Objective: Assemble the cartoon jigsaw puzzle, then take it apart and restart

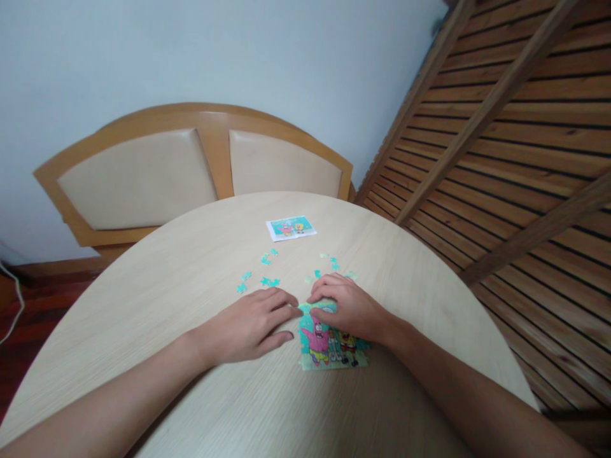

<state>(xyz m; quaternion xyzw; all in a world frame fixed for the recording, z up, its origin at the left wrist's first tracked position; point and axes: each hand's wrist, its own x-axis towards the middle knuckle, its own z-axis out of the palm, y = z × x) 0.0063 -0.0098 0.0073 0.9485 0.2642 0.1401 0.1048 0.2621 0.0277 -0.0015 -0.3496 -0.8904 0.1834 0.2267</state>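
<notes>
A partly assembled jigsaw puzzle (pixel 317 350) lies flat on the table, showing a pink starfish figure and a yellow square figure on a teal ground. My left hand (pixel 255 324) is beside its upper left corner, fingers stretched and apart, index fingertip at the edge, holding nothing I can see. Over the puzzle's upper right part rests my right hand (pixel 353 305), palm down. Its thumb lies on the puzzle, and its bent fingers reach the top edge with a gap between thumb and index. This hand hides the puzzle's upper right area.
Loose teal puzzle pieces (pixel 270 282) are scattered beyond my left hand, and more pieces (pixel 334 263) lie beyond my right. A picture sheet (pixel 291 228) sits farther back on the round table (pixel 191 254). Behind it stands a padded bench back (pixel 219 152); slatted wood (pixel 501 127) is at right.
</notes>
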